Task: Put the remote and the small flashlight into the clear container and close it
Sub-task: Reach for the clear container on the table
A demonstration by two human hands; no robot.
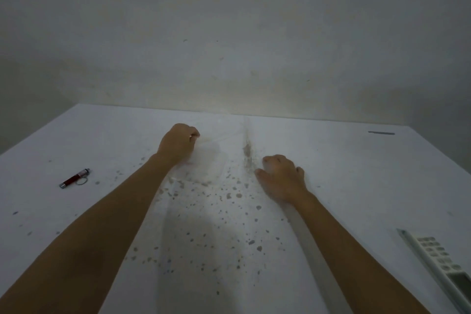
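The clear container (316, 262) lies between my forearms, nearly invisible against the speckled white table; its right rim shows as a pale band. My left hand (178, 143) is closed on a faint clear edge, apparently the lid (212, 158), at the far end. My right hand (283, 178) grips the container's right side with curled fingers. The small red flashlight (75, 178), with a key ring, lies on the table far to the left. The white remote (443, 262) lies at the bottom right, partly cut off by the frame.
The white table (356, 173) has grey speckles and a stained seam (247, 150) down its middle. A pale wall stands right behind its far edge. A small dark strip (381, 132) lies near the far right corner.
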